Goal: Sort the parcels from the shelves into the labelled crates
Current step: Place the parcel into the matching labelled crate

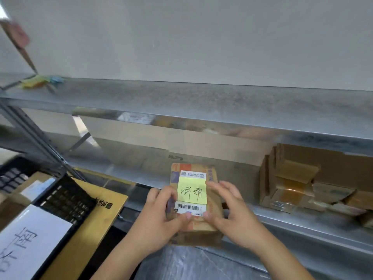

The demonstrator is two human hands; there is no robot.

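A small brown cardboard parcel (210,225) is held up in front of the lower metal shelf. It carries a white shipping label with a barcode and a yellow-green sticky note (192,191) with handwritten characters. My left hand (159,217) grips the parcel's left side with the thumb on the barcode label. My right hand (232,213) grips its right side, fingers curled over the top edge. A black plastic crate (66,201) stands at the lower left with a white handwritten paper label (30,239) on its front.
Several brown cardboard boxes (298,178) are stacked on the shelf at the right. A yellow-brown carton (96,219) sits beside the crate. The upper shelf (201,98) holds a few small coloured items (40,80) at far left. A second dark crate (12,176) lies further left.
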